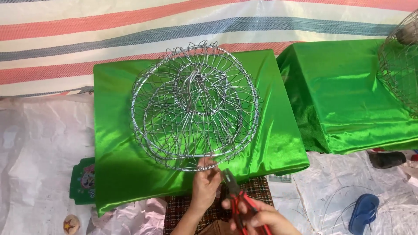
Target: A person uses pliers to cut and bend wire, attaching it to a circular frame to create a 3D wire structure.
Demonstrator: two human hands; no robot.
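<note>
A round basket of bent silver wire (194,100) stands tilted on a low table draped in shiny green cloth (122,169). My left hand (205,185) pinches the basket's lower rim at its near edge. Just to the right, my right hand (257,217) grips red-and-black pliers (235,198), whose jaws point up toward the rim close to my left fingers. A red checked cloth (261,187) lies under both hands.
A second green-draped table (348,95) stands to the right with another wire basket (400,61) at its far edge. A blue sandal (363,211), a dark shoe (386,159) and loose wire lie on the white plastic sheet. A striped tarp (130,26) hangs behind.
</note>
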